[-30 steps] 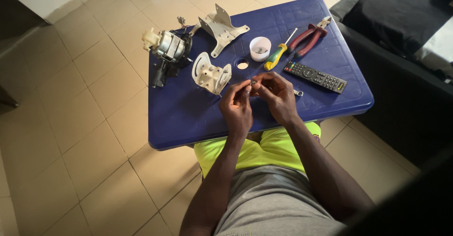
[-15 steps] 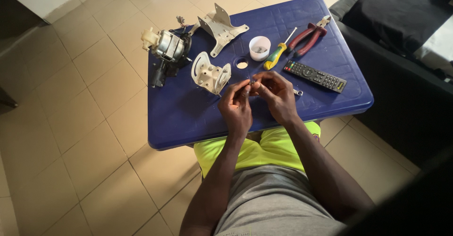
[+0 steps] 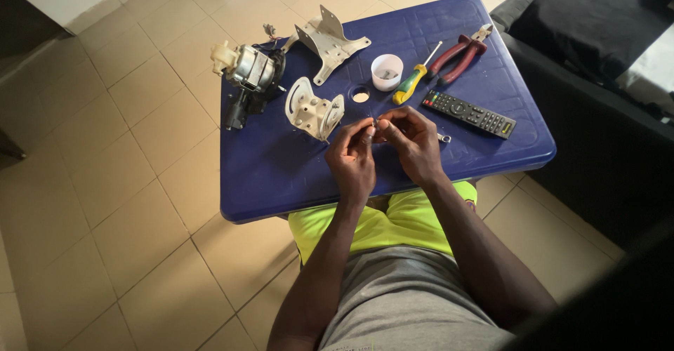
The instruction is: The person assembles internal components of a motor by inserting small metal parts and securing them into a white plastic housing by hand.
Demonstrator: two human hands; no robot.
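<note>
My left hand (image 3: 352, 156) and my right hand (image 3: 413, 140) meet fingertip to fingertip over the near middle of a blue plastic table (image 3: 281, 175). Between the fingertips they pinch a small metal part (image 3: 375, 122), too small to make out. Just left of my left hand lies a white motor end bracket (image 3: 313, 109). A small metal piece (image 3: 444, 138) rests on the table beside my right hand.
An electric motor (image 3: 246, 71) sits at the table's far left edge, a grey metal bracket (image 3: 328, 41) behind. A white cup (image 3: 387, 71), a yellow-green screwdriver (image 3: 414, 82), red pliers (image 3: 460, 56) and a black remote (image 3: 469, 114) lie right. A dark sofa (image 3: 597, 56) stands at right.
Both hands stay together at the same spot with only slight finger movement on the small part. Nothing on the table has moved.
</note>
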